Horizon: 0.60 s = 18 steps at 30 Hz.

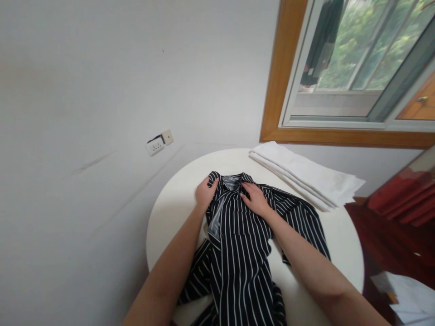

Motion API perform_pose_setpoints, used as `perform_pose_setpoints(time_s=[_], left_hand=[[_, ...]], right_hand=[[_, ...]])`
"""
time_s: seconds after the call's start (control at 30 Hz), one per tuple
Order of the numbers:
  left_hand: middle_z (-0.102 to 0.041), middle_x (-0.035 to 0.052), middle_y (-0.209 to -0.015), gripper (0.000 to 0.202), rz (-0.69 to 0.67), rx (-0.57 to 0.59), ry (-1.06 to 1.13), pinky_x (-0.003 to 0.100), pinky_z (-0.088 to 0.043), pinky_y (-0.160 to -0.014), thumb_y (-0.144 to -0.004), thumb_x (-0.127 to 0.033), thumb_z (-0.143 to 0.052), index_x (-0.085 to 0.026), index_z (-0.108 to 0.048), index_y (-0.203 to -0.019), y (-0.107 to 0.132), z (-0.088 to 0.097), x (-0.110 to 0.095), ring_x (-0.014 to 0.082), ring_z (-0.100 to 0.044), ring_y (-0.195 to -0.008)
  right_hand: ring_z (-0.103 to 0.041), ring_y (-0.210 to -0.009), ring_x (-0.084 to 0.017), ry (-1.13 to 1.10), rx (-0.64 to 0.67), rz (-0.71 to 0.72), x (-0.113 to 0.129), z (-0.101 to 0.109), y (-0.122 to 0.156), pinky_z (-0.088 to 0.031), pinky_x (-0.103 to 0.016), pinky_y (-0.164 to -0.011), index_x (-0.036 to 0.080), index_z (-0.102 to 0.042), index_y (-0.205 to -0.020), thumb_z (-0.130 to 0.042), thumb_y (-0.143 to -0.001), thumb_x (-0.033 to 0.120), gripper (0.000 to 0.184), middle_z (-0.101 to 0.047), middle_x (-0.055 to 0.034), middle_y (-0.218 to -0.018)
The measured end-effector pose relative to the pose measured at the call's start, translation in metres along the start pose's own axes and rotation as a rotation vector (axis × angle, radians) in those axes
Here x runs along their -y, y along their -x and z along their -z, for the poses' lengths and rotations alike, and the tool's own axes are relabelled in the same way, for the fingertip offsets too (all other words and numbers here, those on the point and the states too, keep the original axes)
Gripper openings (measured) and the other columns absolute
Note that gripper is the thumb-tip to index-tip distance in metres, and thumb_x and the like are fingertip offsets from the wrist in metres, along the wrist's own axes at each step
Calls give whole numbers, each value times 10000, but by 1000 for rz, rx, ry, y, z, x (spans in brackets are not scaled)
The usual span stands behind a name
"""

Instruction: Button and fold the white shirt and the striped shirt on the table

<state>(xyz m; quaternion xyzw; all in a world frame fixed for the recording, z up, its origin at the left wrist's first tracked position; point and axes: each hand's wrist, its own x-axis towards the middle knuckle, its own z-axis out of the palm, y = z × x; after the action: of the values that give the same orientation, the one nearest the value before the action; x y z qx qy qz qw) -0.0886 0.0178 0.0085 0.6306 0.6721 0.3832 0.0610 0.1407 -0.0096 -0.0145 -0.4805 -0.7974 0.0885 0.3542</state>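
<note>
A black shirt with thin white stripes (238, 244) lies spread on a round white table (170, 213), collar toward the wall. My left hand (205, 193) rests on the shirt's left shoulder, fingers curled over the edge of the cloth. My right hand (254, 198) lies flat on the shirt just right of the collar, fingers stretched toward the collar. Part of the shirt hangs over the near edge of the table.
A stack of folded white cloth (306, 174) lies at the table's far right. A wall socket (155, 146) sits on the white wall behind. A wood-framed window (340, 68) is at upper right. Red-brown floor and white papers (408, 294) show at lower right.
</note>
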Motion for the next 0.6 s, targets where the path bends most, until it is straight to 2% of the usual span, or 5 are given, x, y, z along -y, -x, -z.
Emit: perform_pose_setpoints(time_s=[0.1, 0.23, 0.3, 0.43, 0.6], left_hand=[[-706, 67, -1002, 474, -49, 60, 41, 293, -450, -766, -859, -625, -440, -229, -628, -1039, 1, -2, -5, 244, -643, -930], [-690, 75, -1100, 426, -150, 149, 5, 291, -449, -807, -863, -543, -498, -223, -602, -1124, 0, -6, -4, 250, -635, -1003], [-703, 76, -1042, 382, -126, 125, -77, 287, -445, -772, -881, -517, -479, -227, -615, -1089, -1, -7, -2, 247, -647, -955], [-711, 97, -920, 432, -25, -31, -202, 290, -424, -708, -909, -552, -395, -215, -606, -1077, -4, -6, -4, 257, -658, -869], [-709, 117, -877, 489, 26, -62, -288, 304, -419, -689, -898, -600, -364, -207, -557, -1116, -21, -13, -18, 273, -664, -834]], right_hand=[[-322, -1381, -272, 44, 108, 45, 14, -1, 2, -228, -538, -1122, 254, -386, -1444, -438, -936, 452, 548, -395, -75, -1491], [-264, -1413, -274, 83, 207, 82, 28, -9, 6, -123, -596, -1131, 329, -393, -1431, -376, -961, 493, 498, -388, -33, -1499], [-301, -1396, -286, 99, 227, 66, 30, -13, 9, -122, -607, -1126, 335, -419, -1415, -374, -959, 504, 488, -414, -38, -1483], [-317, -1387, -295, 127, 230, 50, 28, -15, 12, -144, -607, -1118, 318, -440, -1404, -380, -948, 533, 508, -425, -62, -1473], [-347, -1365, -281, 113, 200, 43, 27, -11, 10, -152, -572, -1127, 304, -306, -1477, -386, -940, 544, 593, -439, -75, -1463]])
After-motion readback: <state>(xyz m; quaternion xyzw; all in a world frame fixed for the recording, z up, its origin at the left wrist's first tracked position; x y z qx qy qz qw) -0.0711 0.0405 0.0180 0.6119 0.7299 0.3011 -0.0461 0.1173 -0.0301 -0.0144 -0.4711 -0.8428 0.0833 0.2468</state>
